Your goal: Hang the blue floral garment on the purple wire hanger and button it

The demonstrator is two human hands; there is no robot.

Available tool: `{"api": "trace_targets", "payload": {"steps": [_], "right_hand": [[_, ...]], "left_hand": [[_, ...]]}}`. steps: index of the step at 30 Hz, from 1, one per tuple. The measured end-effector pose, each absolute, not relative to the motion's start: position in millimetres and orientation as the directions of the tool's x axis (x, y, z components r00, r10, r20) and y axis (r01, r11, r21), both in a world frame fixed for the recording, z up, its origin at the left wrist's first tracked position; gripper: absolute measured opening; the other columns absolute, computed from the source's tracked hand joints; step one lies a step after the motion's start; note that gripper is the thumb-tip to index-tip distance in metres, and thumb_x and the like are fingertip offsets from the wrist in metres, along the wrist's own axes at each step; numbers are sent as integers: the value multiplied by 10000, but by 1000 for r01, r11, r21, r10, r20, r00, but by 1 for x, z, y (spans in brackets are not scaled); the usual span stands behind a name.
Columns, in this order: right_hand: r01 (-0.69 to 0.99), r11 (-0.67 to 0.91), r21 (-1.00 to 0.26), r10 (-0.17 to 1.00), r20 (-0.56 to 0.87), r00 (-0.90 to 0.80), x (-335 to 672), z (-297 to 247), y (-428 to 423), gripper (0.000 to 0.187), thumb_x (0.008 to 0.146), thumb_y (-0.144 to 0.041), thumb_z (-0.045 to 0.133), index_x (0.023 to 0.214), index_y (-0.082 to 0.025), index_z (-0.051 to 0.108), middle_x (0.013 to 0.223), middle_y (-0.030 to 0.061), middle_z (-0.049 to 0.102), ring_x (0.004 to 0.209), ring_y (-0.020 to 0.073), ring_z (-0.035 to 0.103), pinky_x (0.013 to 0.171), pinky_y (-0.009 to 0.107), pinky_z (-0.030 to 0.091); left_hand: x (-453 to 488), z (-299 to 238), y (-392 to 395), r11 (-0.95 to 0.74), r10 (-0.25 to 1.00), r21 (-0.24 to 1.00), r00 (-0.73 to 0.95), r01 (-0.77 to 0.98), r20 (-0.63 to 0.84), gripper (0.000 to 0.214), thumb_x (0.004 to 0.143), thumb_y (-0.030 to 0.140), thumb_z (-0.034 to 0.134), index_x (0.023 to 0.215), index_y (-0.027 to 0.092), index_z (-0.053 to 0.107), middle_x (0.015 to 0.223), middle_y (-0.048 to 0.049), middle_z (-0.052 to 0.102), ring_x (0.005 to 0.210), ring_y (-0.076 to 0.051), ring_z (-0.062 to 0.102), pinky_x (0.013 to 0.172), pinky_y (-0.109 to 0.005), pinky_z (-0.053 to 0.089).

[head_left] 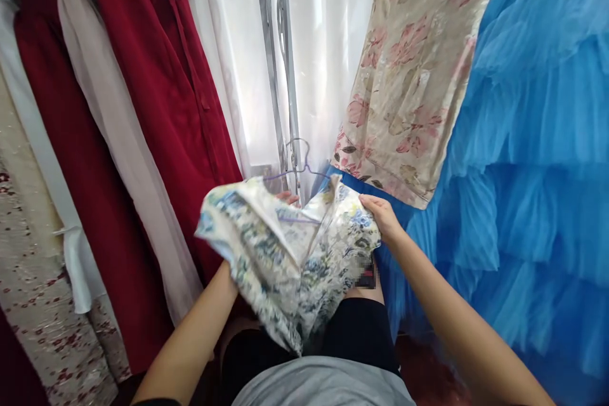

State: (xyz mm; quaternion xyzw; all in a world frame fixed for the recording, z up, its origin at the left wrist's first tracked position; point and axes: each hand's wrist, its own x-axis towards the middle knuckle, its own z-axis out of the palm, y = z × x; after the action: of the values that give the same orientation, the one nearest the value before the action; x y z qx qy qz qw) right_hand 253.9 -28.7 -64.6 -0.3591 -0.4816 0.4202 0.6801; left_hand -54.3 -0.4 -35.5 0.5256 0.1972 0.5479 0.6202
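A white floral blouse [304, 266] with blue and yellow print hangs in front of my lap, its V-neck facing me. A thin purple hanger [307, 169] with a metal hook sits inside its neckline, partly hidden by the cloth. At the blouse's right shoulder, my right hand [384, 217] pinches the fabric between thumb and fingers. My left forearm passes beneath the left side of the blouse. Only the fingers of my left hand [288, 197] show, stretched out behind the neckline near the hanger; cloth covers the rest of that hand.
Dark red dresses [157, 76] and a pale pink gown [109, 95] hang at the left. To the right are a beige floral dress [404, 89] and a blue ruffled gown [533, 158]. Metal rack poles [280, 63] stand before a white curtain [333, 44].
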Motion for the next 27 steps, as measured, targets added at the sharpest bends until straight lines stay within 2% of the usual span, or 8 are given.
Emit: {"api": "trace_targets", "payload": {"steps": [5, 9, 13, 16, 19, 23, 25, 27], "right_hand": [[-248, 417, -875, 889, 336, 311, 264, -37, -2, 321, 575, -459, 861, 665, -193, 704, 602, 18, 700, 590, 196, 625, 571, 293, 498], [-243, 361, -900, 931, 334, 144, 247, -15, -2, 286, 618, -423, 852, 696, -183, 717, 624, 31, 715, 577, 197, 638, 560, 294, 514], [-200, 273, -941, 960, 279, -5, 250, -12, -15, 299, 657, -448, 837, 736, -182, 726, 636, 43, 720, 550, 194, 632, 537, 291, 505], [-108, 256, -961, 964, 262, -45, 257, -18, -20, 347, 706, -505, 788, 824, -183, 733, 732, 60, 741, 630, 213, 654, 594, 310, 519], [94, 395, -914, 887, 406, 221, 253, -41, -29, 386, 769, -505, 721, 980, -183, 712, 956, 89, 739, 832, 242, 664, 747, 348, 529], [384, 434, -815, 419, 560, 715, 214, -116, -64, 403, 875, -449, 587, 1195, -204, 570, 1260, 148, 601, 1143, 286, 563, 959, 420, 461], [305, 440, -845, 530, 519, 671, 183, -157, -85, 273, 909, -447, 550, 1073, -228, 559, 1077, 113, 625, 995, 275, 595, 880, 411, 484], [127, 422, -898, 828, 439, 350, 152, -186, -98, 242, 932, -485, 532, 930, -244, 553, 861, 59, 631, 824, 257, 612, 767, 385, 494]], "left_hand": [[-79, -88, 7, -209, 960, 775, 26, -596, 279, 673, 897, 741, 415, 1174, 183, 671, 1228, -117, 715, 1358, -302, 528, 1152, -463, 407], [-84, -132, -2, -387, 919, 803, -258, -453, 297, 497, 935, 585, 527, 1227, 206, 663, 1346, -76, 665, 1391, -246, 501, 1156, -361, 408], [-91, -170, -18, -361, 897, 920, -327, -154, 297, 390, 839, 413, 718, 1155, 185, 694, 1276, -97, 704, 1294, -284, 594, 1117, -395, 449], [-90, -190, -32, -339, 905, 937, -303, -85, 300, 412, 839, 413, 724, 1176, 178, 690, 1282, -107, 700, 1282, -295, 601, 1122, -414, 437], [-81, -202, -47, -320, 903, 944, -328, -80, 278, 458, 905, 474, 638, 1239, 162, 663, 1339, -125, 664, 1317, -304, 569, 1130, -420, 423], [-61, -210, -68, -312, 848, 950, -457, -16, 270, 460, 944, 474, 584, 1289, 173, 627, 1401, -118, 620, 1358, -290, 529, 1148, -407, 399], [-52, -210, -77, -310, 835, 950, -466, 44, 294, 421, 943, 445, 590, 1269, 181, 636, 1382, -111, 635, 1358, -289, 529, 1151, -408, 398], [-45, -208, -86, -325, 829, 941, -452, 92, 330, 379, 933, 426, 604, 1219, 184, 660, 1317, -110, 675, 1335, -301, 550, 1137, -411, 417]]}}
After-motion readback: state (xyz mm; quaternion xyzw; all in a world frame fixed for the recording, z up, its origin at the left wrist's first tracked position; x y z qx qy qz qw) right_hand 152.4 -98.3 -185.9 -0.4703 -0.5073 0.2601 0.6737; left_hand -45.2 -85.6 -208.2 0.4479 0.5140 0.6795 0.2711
